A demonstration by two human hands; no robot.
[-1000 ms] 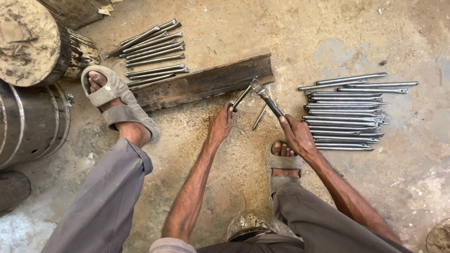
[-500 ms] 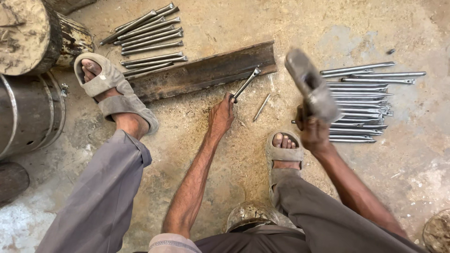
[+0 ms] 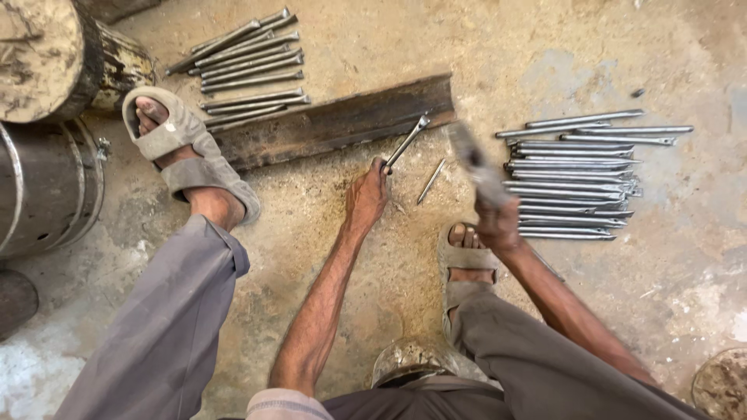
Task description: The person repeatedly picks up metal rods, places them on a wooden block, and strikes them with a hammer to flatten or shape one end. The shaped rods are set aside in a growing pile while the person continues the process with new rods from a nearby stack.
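My left hand [image 3: 367, 196] grips the near end of a thin metal rod [image 3: 407, 141] whose far tip rests on a dark rusty steel bar [image 3: 334, 123] lying on the ground. My right hand [image 3: 498, 222] holds a hammer [image 3: 473, 163], blurred by motion, its head just right of the rod's tip. A second short rod [image 3: 430, 181] lies loose on the ground between my hands.
A pile of several grey metal rods [image 3: 576, 179] lies to the right, another pile [image 3: 245, 66] at upper left. My sandalled feet [image 3: 187, 155] [image 3: 464, 257] rest on the dusty concrete. A wooden stump [image 3: 54, 54] and a metal drum [image 3: 43, 187] stand at left.
My right hand lifted the hammer high half a second ago and has now swung it down toward the rod's tip. My left hand has stayed on the rod.
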